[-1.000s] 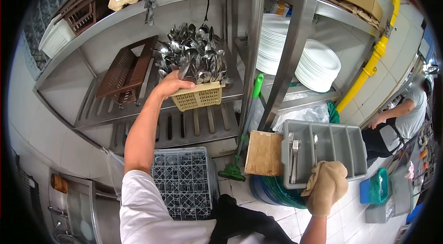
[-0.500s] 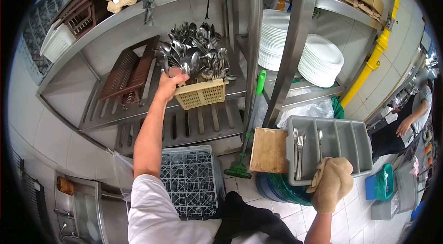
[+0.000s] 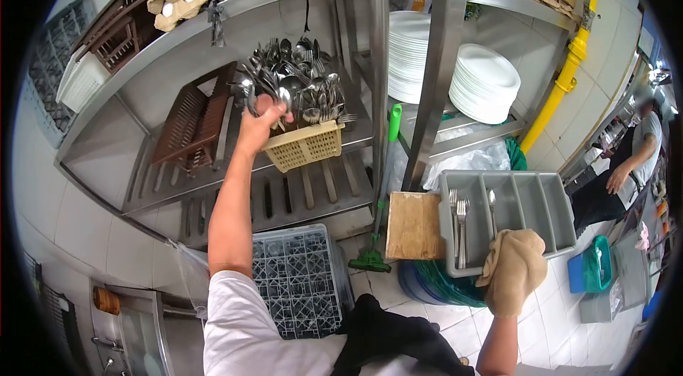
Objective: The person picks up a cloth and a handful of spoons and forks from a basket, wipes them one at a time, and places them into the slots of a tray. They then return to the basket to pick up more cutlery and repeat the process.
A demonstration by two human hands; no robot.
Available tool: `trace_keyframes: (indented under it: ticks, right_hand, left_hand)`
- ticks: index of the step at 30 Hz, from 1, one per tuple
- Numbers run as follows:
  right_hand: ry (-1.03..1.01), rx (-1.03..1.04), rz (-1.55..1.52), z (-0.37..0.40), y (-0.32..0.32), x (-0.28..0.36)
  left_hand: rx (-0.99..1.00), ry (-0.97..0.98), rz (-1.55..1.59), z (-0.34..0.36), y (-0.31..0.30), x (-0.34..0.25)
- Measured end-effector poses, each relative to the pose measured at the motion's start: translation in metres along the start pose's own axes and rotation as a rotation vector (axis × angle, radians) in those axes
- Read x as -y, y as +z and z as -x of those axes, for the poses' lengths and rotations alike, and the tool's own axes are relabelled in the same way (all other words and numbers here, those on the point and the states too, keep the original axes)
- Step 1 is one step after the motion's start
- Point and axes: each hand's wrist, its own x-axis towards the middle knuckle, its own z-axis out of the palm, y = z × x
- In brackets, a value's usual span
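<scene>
My left hand (image 3: 260, 123) reaches over the front left corner of a beige plastic basket (image 3: 304, 147), heaped with spoons and forks. Its fingers are closed among the handles and bowls, and a shiny spoon (image 3: 284, 97) shows at the thumb; slight blur hides the exact hold. A tan cloth (image 3: 514, 269) covers my right hand (image 3: 506, 305), with the fingers hidden inside its folds. That cloth rests on the near edge of a grey cutlery tray (image 3: 544, 214). Two or so forks (image 3: 462, 232) lie in the tray's left compartment, and a spoon (image 3: 492, 211) in the one beside it.
A brown dish rack (image 3: 192, 116) stands left of the basket on the steel shelf. White plates (image 3: 486, 84) are stacked at right. Below are a grey glass rack (image 3: 299, 276), a wooden board (image 3: 414, 226) and a green-handled squeegee (image 3: 370, 258). Another person (image 3: 626, 170) stands far right.
My left hand has shifted slightly, its thumb lifting from the basket rim up toward the spoons. The view has moved a little; the cloth-covered right hand stays at the tray.
</scene>
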Motion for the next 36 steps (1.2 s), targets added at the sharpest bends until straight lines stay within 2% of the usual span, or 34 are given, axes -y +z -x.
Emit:
trace_keyframes:
  ticks: [2, 6, 8, 10, 11, 12, 14, 16, 19, 24, 26, 30, 31, 33, 36]
  right_hand:
    - [-0.007, 0.000, 0.012, 0.000, 0.001, 0.001]
    - [0.037, 0.016, 0.029, -0.007, -0.015, -0.010]
    - [0.113, 0.154, -0.042, -0.007, -0.022, -0.012]
    - [0.125, 0.209, -0.063, -0.006, -0.020, -0.004]
    - [0.134, 0.268, -0.086, -0.006, -0.019, -0.001]
    - [0.138, 0.270, -0.086, -0.009, -0.022, -0.009]
    - [0.134, 0.114, -0.023, -0.016, -0.031, -0.029]
    - [0.137, 0.121, -0.011, -0.018, -0.033, -0.031]
    - [0.126, 0.126, 0.023, -0.020, -0.033, -0.031]
    - [0.121, 0.148, 0.081, -0.020, -0.035, -0.030]
    - [0.144, 0.170, 0.057, -0.020, -0.040, -0.032]
    - [0.207, 0.255, 0.020, -0.023, -0.041, -0.034]
    - [0.220, 0.273, 0.009, -0.024, -0.040, -0.033]
    - [0.238, 0.306, -0.017, -0.028, -0.039, -0.030]
    - [0.261, 0.344, -0.058, -0.035, -0.038, -0.023]
  left_hand:
    - [-0.057, 0.067, 0.135, -0.002, 0.006, -0.012]
    - [-0.156, 0.191, 0.127, -0.002, 0.004, -0.025]
    - [-0.216, 0.238, 0.175, -0.005, 0.001, -0.026]
    - [-0.277, 0.298, 0.205, -0.006, -0.003, -0.029]
    - [-0.317, 0.255, 0.236, -0.005, -0.004, -0.034]
    - [-0.340, 0.305, 0.248, -0.004, -0.005, -0.039]
    - [-0.366, 0.353, 0.257, -0.003, -0.006, -0.043]
    - [-0.485, 0.439, 0.325, -0.004, -0.010, -0.044]
    - [-0.634, 0.388, 0.543, -0.003, -0.024, -0.039]
    - [-0.631, 0.383, 0.759, 0.013, -0.042, -0.045]
    - [-0.559, 0.334, 0.812, 0.028, -0.044, -0.050]
    - [-0.521, 0.265, 0.689, 0.040, -0.032, -0.050]
    - [-0.428, 0.262, 0.663, 0.043, -0.028, -0.052]
    - [-0.418, 0.191, 0.591, 0.040, -0.021, -0.054]
    - [-0.334, 0.237, 0.463, 0.035, -0.010, -0.060]
